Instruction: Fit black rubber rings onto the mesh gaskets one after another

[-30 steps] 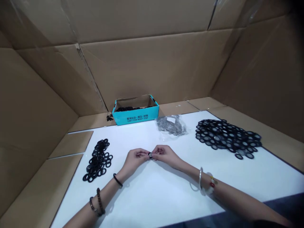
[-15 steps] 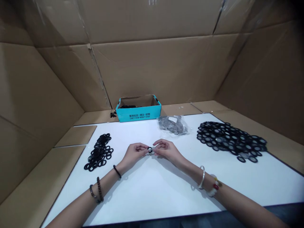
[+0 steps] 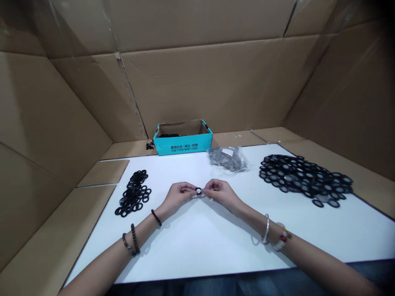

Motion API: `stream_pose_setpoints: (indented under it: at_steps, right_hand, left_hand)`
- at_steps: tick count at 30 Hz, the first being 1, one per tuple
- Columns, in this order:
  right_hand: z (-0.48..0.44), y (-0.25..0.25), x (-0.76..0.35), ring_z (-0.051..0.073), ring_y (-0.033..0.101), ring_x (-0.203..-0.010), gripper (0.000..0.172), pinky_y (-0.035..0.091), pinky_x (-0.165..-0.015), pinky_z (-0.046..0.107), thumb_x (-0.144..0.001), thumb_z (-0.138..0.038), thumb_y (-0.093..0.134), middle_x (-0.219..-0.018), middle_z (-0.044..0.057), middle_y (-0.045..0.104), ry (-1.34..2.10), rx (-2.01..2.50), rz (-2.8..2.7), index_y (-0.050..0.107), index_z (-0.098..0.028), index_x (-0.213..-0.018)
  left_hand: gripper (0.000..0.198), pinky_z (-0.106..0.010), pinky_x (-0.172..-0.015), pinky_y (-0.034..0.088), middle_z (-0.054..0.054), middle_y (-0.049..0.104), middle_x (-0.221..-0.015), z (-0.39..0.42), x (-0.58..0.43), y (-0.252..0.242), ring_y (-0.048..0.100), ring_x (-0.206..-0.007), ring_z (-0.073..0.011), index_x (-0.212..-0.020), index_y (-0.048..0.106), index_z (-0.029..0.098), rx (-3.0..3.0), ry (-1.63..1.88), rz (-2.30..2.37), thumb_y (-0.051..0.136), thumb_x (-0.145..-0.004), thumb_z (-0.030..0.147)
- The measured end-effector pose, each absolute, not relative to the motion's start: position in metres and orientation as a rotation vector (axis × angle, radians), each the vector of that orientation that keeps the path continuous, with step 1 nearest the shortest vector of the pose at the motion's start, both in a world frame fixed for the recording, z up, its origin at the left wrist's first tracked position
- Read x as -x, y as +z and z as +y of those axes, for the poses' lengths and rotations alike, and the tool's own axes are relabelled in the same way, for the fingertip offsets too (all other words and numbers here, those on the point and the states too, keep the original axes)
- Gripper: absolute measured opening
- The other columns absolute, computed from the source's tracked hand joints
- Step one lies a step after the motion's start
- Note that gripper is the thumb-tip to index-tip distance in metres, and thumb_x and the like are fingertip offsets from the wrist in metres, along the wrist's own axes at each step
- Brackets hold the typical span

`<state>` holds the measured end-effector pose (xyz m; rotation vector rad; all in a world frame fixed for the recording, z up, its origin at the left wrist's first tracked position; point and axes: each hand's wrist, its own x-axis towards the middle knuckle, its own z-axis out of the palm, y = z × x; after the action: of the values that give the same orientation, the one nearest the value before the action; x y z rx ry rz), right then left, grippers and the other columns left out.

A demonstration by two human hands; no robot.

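Near the lower centre of the frame, we are pinching a small black rubber ring [image 3: 198, 190] between the fingertips of our left hand [image 3: 177, 195] and our right hand [image 3: 220, 192], with both hands grasping it just above a white tabletop [image 3: 200, 255]. To the left, a loose pile of plain black rubber rings [image 3: 132, 193] is lying on the table. At the right, a broad heap of black rings with grey centres [image 3: 302, 179] is spreading out. Along the far edge, a clear plastic bag of grey discs [image 3: 226, 159] is resting beside a teal cardboard box [image 3: 184, 147]. Because only our fingertips are securing the ring, a slackening pinch could drop it, letting it roll across the smooth tabletop and vanish among similar rings. A silver bangle [image 3: 266, 228] on our right wrist could also disturb the heap if we are reaching across it.
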<state>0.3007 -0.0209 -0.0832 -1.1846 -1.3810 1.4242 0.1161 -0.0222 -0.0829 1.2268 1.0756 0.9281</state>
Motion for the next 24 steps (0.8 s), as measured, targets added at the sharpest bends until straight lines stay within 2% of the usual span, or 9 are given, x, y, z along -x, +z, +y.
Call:
stream_pose_setpoints:
  at_steps: [6,10,16,24]
  right_hand:
    - [-0.019,-0.086,-0.299,0.006,0.046,-0.045,0.038,0.035,-0.046,0.021,-0.054,-0.041,0.075,-0.055,-0.002,0.056,1.519,1.116,-1.33,0.053,-0.014,-0.069]
    - [-0.021,-0.085,-0.297,0.008,0.047,-0.046,0.044,0.036,-0.048,0.022,-0.051,-0.038,0.077,-0.056,-0.004,0.056,1.543,1.11,-1.313,0.055,-0.015,-0.082]
    - [-0.028,-0.079,-0.293,0.009,0.046,-0.054,0.031,0.035,-0.052,0.022,-0.062,-0.04,0.068,-0.063,0.001,0.057,1.444,1.111,-1.471,0.061,-0.012,-0.071]
    - [-0.031,-0.082,-0.292,0.01,0.048,-0.058,0.032,0.036,-0.051,0.021,-0.068,-0.042,0.066,-0.065,0.001,0.057,1.435,1.078,-1.527,0.061,-0.013,-0.078]
  left_hand:
    - [0.028,-0.023,-0.058,0.043,-0.008,0.069,-0.072,-0.024,-0.118,-0.077,0.059,-0.061,-0.013,-0.078,0.067,0.01,-1.226,0.925,1.063,0.074,-0.059,0.029]
    - [0.022,-0.022,-0.054,0.038,-0.004,0.064,-0.065,-0.025,-0.117,-0.077,0.052,-0.054,-0.0095,-0.076,0.067,0.01,-1.282,0.94,1.026,0.071,-0.062,0.026]
    - [0.018,-0.021,-0.051,0.033,-0.001,0.059,-0.06,-0.025,-0.117,-0.077,0.045,-0.051,-0.0074,-0.075,0.065,0.011,-1.293,0.995,0.991,0.068,-0.063,0.025]
    - [0.02,-0.021,-0.05,0.033,-0.001,0.06,-0.061,-0.028,-0.12,-0.07,0.045,-0.05,-0.0073,-0.073,0.066,0.011,-1.244,1.001,1.03,0.07,-0.06,0.026]
